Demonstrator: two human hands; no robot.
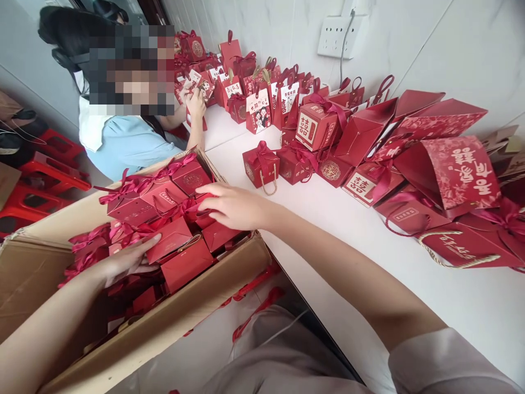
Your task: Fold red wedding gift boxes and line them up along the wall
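The person's left hand [129,261] is inside an open cardboard carton [30,284], among many red gift boxes [186,265] with dark red ribbons, which are piled there close together. Its thumb is at the side of one box and its fingers go lower; the grip is partly open, but I cannot tell whether it has firm hold of this box. The right hand [233,207] reaches across the edge of the carton, on the side near the desk [324,273], and its fingers are slightly bent over the boxes at that corner. Whether this grip holds one of them, I also cannot tell (the fingertips are partly lost among red boxes and ribbon). On the white desk, just beside the carton, stands a small red box with a gold cord [261,167], and behind it a long row of red packages [258,109] goes along the wall, below a socket panel [342,37]. At the far end sits a co-worker in light blue [131,143], with the hands at the packages.
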